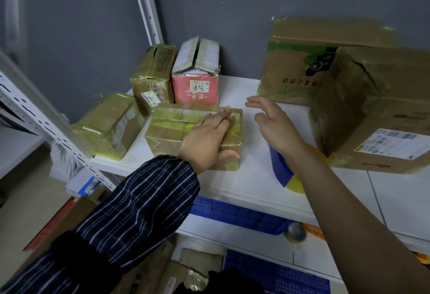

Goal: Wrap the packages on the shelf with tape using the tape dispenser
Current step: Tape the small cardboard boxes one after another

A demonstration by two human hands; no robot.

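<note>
A small cardboard package (167, 128), shiny with yellowish tape, lies on the white shelf (251, 177). My left hand (207, 140) rests flat on its top, fingers straight, thumb against the near side. My right hand (274, 126) hovers to the right of the package with fingers spread, holding nothing. Under my right wrist lies a blue and yellow tape dispenser (282, 170), partly hidden by the arm.
Taped packages stand behind and to the left: one at the shelf's left edge (109, 123), one upright (151, 77), a pink box (196, 77). Two big cartons (300, 65) (377, 112) fill the right. A blue crate (232, 214) and tape roll (296, 233) sit on the lower shelf.
</note>
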